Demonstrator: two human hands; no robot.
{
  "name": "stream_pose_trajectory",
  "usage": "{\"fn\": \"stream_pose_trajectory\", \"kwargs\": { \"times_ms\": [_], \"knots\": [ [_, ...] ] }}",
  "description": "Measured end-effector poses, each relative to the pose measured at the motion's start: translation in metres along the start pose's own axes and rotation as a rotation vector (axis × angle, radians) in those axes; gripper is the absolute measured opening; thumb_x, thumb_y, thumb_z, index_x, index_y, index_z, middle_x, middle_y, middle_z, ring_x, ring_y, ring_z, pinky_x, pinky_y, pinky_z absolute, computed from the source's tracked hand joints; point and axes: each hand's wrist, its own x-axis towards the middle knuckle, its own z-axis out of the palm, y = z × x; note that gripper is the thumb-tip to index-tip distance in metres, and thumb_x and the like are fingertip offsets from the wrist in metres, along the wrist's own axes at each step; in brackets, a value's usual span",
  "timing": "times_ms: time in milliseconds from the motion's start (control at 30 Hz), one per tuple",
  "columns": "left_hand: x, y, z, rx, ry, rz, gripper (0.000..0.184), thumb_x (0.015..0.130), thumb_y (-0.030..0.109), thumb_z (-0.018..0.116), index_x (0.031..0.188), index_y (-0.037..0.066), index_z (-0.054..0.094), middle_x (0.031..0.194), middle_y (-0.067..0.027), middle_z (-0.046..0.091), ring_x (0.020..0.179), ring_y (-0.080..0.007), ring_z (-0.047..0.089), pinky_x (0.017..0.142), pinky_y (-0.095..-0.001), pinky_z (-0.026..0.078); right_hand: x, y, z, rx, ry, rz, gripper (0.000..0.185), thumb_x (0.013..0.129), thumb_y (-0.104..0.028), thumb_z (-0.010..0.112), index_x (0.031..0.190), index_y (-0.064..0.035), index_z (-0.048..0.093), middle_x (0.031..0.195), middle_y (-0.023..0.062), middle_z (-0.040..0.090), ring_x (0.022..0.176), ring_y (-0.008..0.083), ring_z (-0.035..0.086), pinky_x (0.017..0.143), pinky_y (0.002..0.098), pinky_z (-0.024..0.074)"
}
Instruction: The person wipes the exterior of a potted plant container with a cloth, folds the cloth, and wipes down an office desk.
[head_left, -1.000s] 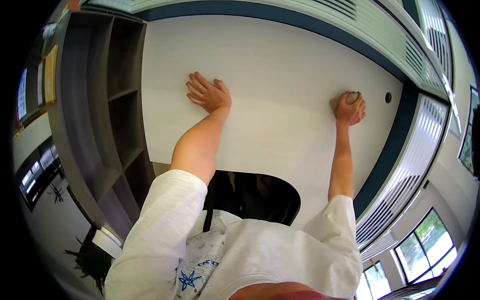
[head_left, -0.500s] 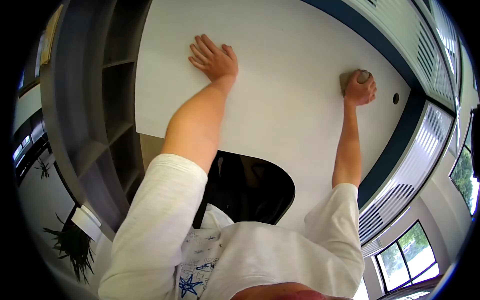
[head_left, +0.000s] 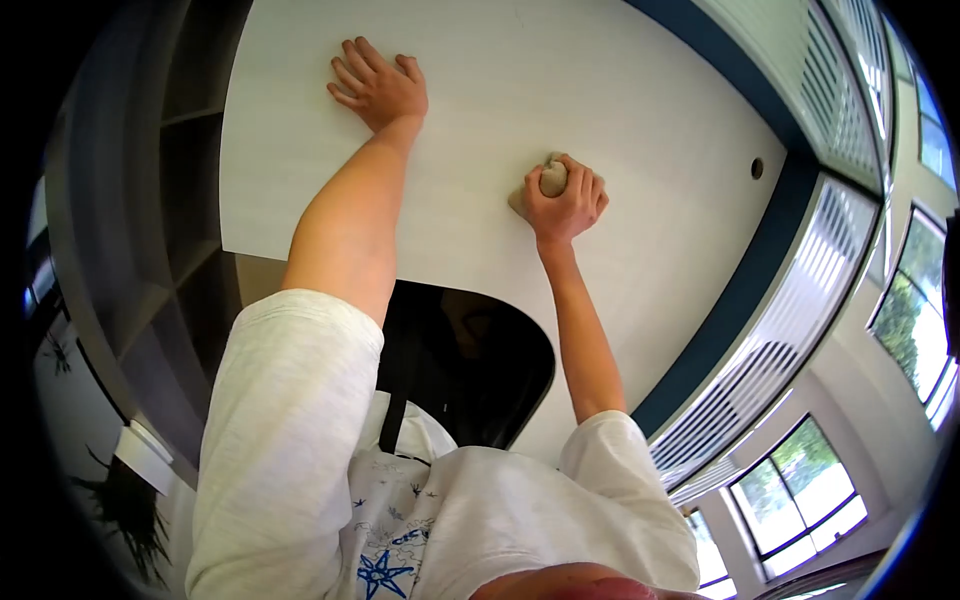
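Observation:
My left hand [head_left: 385,92] lies flat on the pale desk top [head_left: 470,225] near its upper left part, fingers spread and nothing in it. Further right, my right hand [head_left: 567,205] is closed around a bunched grey-beige cloth [head_left: 553,178]. The cloth touches the desk surface, and part of it shows at the left of the fingers. My palm hides the rest of it.
A dark shelf unit [head_left: 150,230] stands along the left side of the desk. A blue-green strip [head_left: 740,265] and a slatted white panel [head_left: 760,345] border the right. The desk has a round hole [head_left: 757,168]. A black chair [head_left: 470,350] is below the desk's front edge.
My right hand has slid the cloth left across the desk, away from the round hole and closer to my left hand. My left hand stays spread on the desk. The view has shifted.

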Motion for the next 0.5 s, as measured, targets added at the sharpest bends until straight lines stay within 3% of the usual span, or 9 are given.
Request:
{"fn": "stream_pose_trajectory", "kwargs": {
  "times_ms": [167, 300, 500],
  "knots": [
    [0.003, -0.005, -0.013, 0.018, -0.075, -0.004, 0.069, 0.1, 0.038, 0.05, 0.158, 0.004, 0.035, 0.167, -0.0138, 0.03, 0.154, -0.0398, 0.026, 0.122, -0.0652, 0.021, 0.07, -0.023, 0.034, 0.053, -0.08, -0.135, 0.019, 0.075, -0.026, 0.078, 0.09, -0.017, 0.072, 0.091, -0.003, 0.069, 0.09, 0.0201, 0.064, 0.091, 0.0373, 0.0476],
    [0.005, -0.007, -0.023, 0.025, -0.15, -0.035, 0.07, 0.101, 0.038, 0.05, 0.16, 0.005, 0.032, 0.17, -0.0133, 0.027, 0.155, -0.0394, 0.023, 0.123, -0.0645, 0.02, 0.141, -0.057, 0.083, 0.065, -0.013, -0.256, 0.019, 0.075, -0.026, 0.077, 0.09, -0.0158, 0.073, 0.091, -0.0014, 0.07, 0.09, 0.0219, 0.065, 0.09, 0.0389, 0.0482],
    [0.008, -0.011, -0.03, 0.007, -0.235, -0.068, 0.073, 0.101, 0.036, 0.051, 0.163, 0.005, 0.028, 0.172, -0.0131, 0.022, 0.157, -0.0398, 0.02, 0.125, -0.0651, 0.017, 0.21, -0.063, 0.111, 0.156, -0.228, -0.508, 0.022, 0.074, -0.027, 0.077, 0.091, -0.0141, 0.074, 0.091, 0.0015, 0.072, 0.09, 0.0246, 0.066, 0.091, 0.04, 0.0483]
  ]
}}
